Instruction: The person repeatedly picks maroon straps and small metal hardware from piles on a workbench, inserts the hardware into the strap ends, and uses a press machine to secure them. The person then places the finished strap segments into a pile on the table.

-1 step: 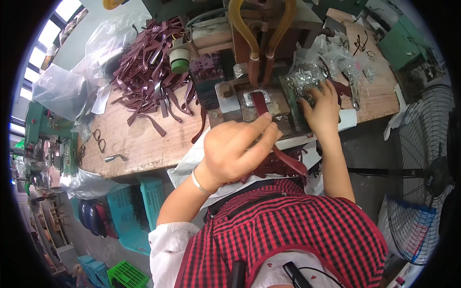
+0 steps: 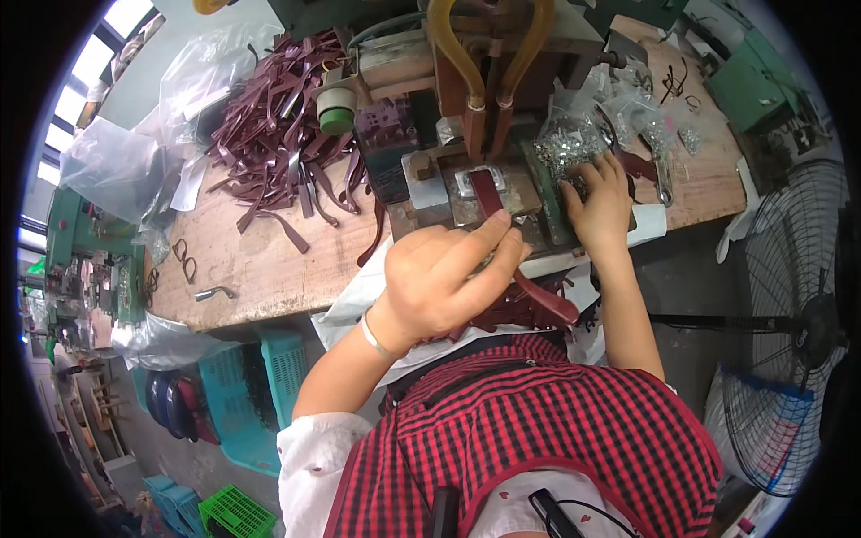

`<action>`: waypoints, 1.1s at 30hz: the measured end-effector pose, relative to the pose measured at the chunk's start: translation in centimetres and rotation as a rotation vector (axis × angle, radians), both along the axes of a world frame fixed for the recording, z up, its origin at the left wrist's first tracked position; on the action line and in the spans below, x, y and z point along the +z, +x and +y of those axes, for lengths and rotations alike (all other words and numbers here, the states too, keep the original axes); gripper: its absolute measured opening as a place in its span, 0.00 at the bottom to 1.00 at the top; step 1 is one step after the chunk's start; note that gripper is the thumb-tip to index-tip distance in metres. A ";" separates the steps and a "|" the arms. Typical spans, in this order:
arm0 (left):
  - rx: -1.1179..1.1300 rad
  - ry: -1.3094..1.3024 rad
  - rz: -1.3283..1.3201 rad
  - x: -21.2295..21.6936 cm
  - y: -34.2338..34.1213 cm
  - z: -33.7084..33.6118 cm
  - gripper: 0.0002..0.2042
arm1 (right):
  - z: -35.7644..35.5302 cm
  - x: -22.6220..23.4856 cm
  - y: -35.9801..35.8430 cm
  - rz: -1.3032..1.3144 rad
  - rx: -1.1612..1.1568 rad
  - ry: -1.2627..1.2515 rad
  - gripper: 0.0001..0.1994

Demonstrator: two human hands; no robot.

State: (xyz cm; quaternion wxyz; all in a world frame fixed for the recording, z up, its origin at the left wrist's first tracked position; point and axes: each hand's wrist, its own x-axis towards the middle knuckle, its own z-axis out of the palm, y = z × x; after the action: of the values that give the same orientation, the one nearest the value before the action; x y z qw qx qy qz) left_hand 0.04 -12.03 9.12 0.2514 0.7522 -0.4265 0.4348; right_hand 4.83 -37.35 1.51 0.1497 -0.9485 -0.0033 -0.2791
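Note:
My left hand (image 2: pixel 448 273) pinches a dark red eyeglass temple (image 2: pixel 547 299) between thumb and fingers. The temple's flat front end lies in a small fixture (image 2: pixel 465 188) on the machine's metal block, and its curved tip sticks out toward my body. Just above the fixture hang two copper-coloured prongs (image 2: pixel 475 130) fed by yellow tubes (image 2: pixel 441 36). To the right, my right hand (image 2: pixel 603 206) has its thumb and fingers apart over a heap of tiny shiny metal parts (image 2: pixel 574 143). Its fingertips touch the heap, and whether any part sits between them is hidden.
A large pile of dark red temples (image 2: pixel 282 125) covers the table's left side, beside clear plastic bags (image 2: pixel 126 170). More temples lie on my lap. A green button (image 2: pixel 337 121) is left of the prongs. A black fan (image 2: pixel 780 323) stands right; a turquoise crate (image 2: pixel 238 403) sits below left.
My left hand has shifted very slightly to the right, and the temple's curved tip with it. The right hand's fingers have moved barely at all over the metal parts.

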 end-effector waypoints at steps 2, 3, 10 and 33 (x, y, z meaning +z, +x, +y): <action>0.003 -0.002 -0.062 -0.9 0.4 0.1 0.12 | -1.0 -0.6 0.7 -0.077 0.076 0.037 0.10; 0.001 -0.001 -0.094 -1.2 0.8 0.1 0.12 | -1.5 -0.9 1.1 -0.118 0.110 0.058 0.09; -0.012 -0.115 -0.154 -1.9 1.0 -0.3 0.10 | -3.2 -2.0 2.1 -0.087 0.135 0.433 0.09; 1.240 0.051 1.154 -10.1 1.0 19.8 0.11 | 0.4 0.8 -0.1 -0.022 0.151 0.870 0.05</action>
State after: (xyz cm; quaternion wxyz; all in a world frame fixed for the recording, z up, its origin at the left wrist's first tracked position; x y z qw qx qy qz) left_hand 1.06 7.74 -0.95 0.1287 0.9595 0.2487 0.0321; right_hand 4.68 -36.95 2.35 0.5551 -0.7912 0.0435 -0.2528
